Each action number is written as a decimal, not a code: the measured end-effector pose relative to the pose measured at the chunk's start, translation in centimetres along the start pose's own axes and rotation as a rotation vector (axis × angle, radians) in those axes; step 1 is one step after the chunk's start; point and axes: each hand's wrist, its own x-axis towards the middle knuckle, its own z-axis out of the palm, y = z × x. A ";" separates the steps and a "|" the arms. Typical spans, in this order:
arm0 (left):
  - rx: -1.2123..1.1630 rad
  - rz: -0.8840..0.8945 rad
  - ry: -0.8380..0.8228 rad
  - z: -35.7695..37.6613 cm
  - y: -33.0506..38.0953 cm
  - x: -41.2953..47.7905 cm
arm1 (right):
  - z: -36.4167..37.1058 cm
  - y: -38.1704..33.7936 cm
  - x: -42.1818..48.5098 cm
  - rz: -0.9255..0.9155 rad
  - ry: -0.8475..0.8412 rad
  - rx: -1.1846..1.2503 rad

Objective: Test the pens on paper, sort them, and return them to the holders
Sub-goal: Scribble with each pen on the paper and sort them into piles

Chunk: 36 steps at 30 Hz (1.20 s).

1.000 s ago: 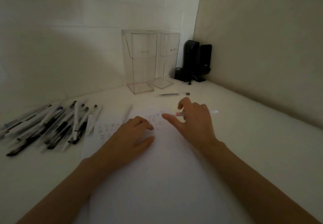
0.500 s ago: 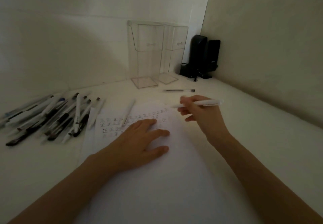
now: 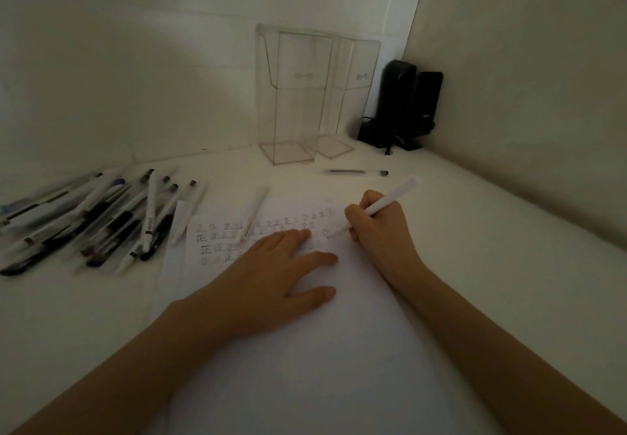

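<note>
Far left on the table (image 3: pixel 475 248): a pile of pens (image 3: pixel 91 220) is lying loose and crisscrossed, slim barrels in white, clear and black plastic, some with dark caps.

A single white pen (image 3: pixel 252 217) is lying across the top left edge of the paper (image 3: pixel 305 366), over the first marks.

The left hand (image 3: pixel 268 281) is staying flat on the sheet as it was half a second ago, fingers straight and spread, pressing the paper and gripping nothing.

The paper is plain, white and smooth, carrying four rows of small tally-like marks (ink colours hard to tell in this dim light).

Behind it, two tall clear holders (image 3: pixel 291 95) are standing side by side against the wall, square-based and rigid.

The right hand (image 3: pixel 376 234) is now lower than half a second ago. Then it held the pen in hand (image 3: pixel 383 205) nearly level above the sheet's top edge; now the fingers are curling round that smooth white barrel in a writing grip, tip angled down at the sheet beside the marks.

A clear pen (image 3: pixel 356 172) with a dark core is lying on the table just in front of the holders.

Matte black speakers (image 3: pixel 407 105) are standing in the corner.
</note>
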 end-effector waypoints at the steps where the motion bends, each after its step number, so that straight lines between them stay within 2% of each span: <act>1: -0.001 0.000 -0.002 0.0 0.0 0.0 | 0.1 0.0 0.0 0.002 -0.010 -0.006; 36: -0.001 -0.001 -0.009 0.1 -0.2 -0.1 | 0.2 0.1 0.0 -0.019 -0.009 0.013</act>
